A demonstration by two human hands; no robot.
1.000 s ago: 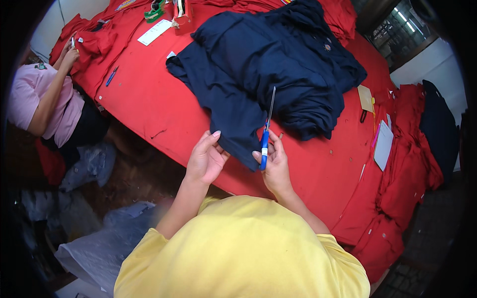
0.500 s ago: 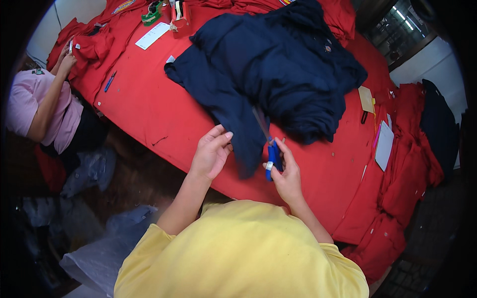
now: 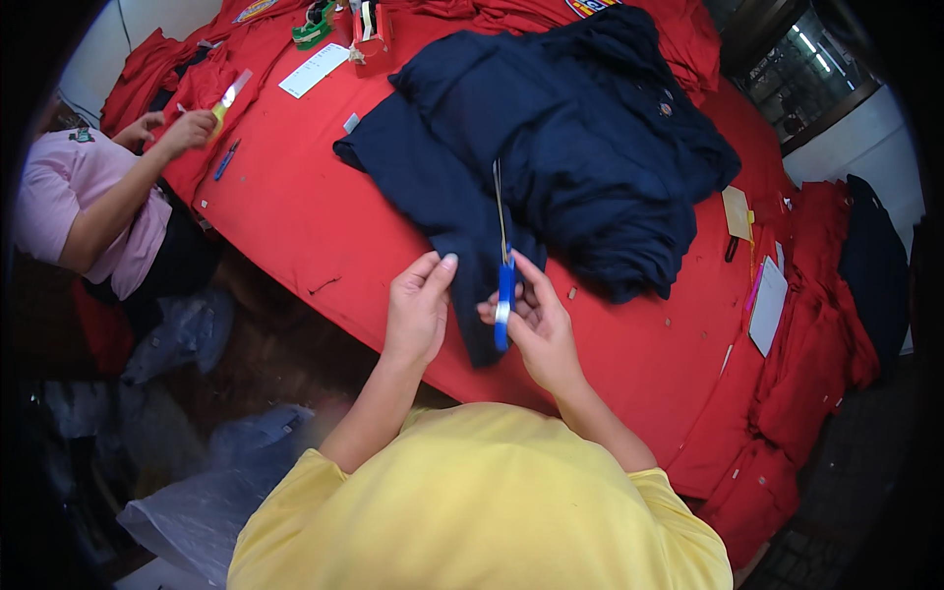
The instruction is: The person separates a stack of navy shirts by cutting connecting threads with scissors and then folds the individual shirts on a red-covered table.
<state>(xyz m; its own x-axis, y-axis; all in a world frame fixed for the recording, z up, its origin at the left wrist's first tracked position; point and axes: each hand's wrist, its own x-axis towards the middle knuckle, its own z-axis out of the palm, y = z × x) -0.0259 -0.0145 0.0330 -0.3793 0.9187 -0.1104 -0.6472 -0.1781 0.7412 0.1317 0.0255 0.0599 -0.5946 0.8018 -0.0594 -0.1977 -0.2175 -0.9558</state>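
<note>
A dark navy garment lies bunched over the red-covered table, with one narrow part hanging toward me. My left hand pinches the left edge of that part between thumb and fingers. In my right hand is a pair of scissors with blue handles, its long blades pointing away from me over the navy cloth. The blades look nearly closed, and whether they touch the cloth I cannot tell.
At the left a person in a pink shirt holds yellow-handled scissors. Tape dispensers, a white paper and a blue pen-like tool lie on the table. Red garments and a white card are at the right.
My right hand and the scissors have moved left, nearer my left hand, and the blades now point more straight ahead. The person at the left now holds up yellow-handled scissors.
</note>
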